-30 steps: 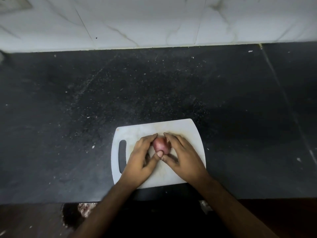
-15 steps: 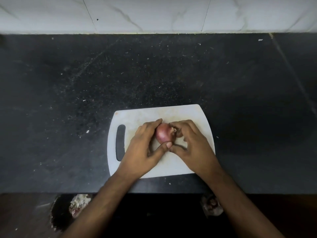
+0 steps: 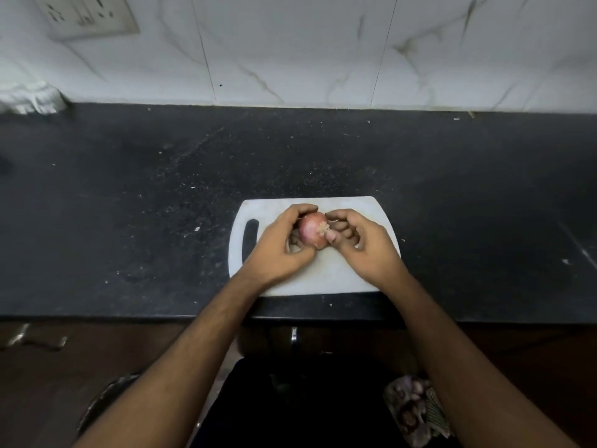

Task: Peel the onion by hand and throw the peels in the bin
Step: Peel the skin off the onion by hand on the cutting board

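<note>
Curled around a small red onion [image 3: 311,233] above the white cutting board [image 3: 326,276], the left hand [image 3: 284,245] turns its root end rightward, where the right hand [image 3: 361,242] pinches at that tuft.

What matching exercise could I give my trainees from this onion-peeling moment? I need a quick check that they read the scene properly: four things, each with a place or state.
Things:
1. onion
2. cutting board
3. wall socket
4. left hand

Places or states:
A. on the tiled wall, upper left
B. flat on the dark counter, handle slot to the left
C. held between both hands, root end facing right
D. fingers curled round the onion

Pairs: 1-C, 2-B, 3-A, 4-D
</note>
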Tool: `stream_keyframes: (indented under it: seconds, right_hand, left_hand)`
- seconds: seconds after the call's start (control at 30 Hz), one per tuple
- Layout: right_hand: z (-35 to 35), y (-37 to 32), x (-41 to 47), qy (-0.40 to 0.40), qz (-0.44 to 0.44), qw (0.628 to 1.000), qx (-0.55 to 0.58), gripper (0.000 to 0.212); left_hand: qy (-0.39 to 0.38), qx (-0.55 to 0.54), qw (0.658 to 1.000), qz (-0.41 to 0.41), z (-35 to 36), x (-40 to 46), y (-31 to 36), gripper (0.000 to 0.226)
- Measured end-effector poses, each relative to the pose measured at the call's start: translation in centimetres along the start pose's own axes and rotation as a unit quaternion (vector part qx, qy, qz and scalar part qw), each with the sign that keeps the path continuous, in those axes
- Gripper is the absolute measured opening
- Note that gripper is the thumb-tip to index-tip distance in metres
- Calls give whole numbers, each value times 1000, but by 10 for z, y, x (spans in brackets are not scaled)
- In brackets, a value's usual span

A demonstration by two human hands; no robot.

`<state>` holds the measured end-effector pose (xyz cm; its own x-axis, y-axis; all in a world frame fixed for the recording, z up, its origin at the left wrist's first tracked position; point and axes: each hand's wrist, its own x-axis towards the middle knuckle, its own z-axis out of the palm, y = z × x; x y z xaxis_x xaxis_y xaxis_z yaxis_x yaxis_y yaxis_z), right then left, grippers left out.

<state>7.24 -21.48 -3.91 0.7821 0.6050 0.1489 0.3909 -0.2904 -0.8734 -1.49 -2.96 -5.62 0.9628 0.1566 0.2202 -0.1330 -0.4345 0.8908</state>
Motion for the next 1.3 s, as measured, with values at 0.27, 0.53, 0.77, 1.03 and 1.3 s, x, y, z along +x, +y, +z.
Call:
stream_keyframes:
  seconds: [0.27,0.53,0.77,1.03,1.3]
  right_hand:
    - [10,-2,-8,33,9,999,-15,23]
    - [3,-3,-11,84,-23,996,-25,14]
    - [7,-5,-12,112,-45,992,-20,6]
    - [11,-3,-9,98,-35,994,-27,6]
    - [10,-2,-11,82,-64,994,-37,10]
  left_hand:
    - [39,38,998,21,1,3,2,61]
    - [60,74,994,50,7,-6,7,60]
    - [57,83,993,58,5,-4,8,60]
    - [37,86,992,80,5,-4,3,65]
    - [17,15,999,35,3,-5,4,57]
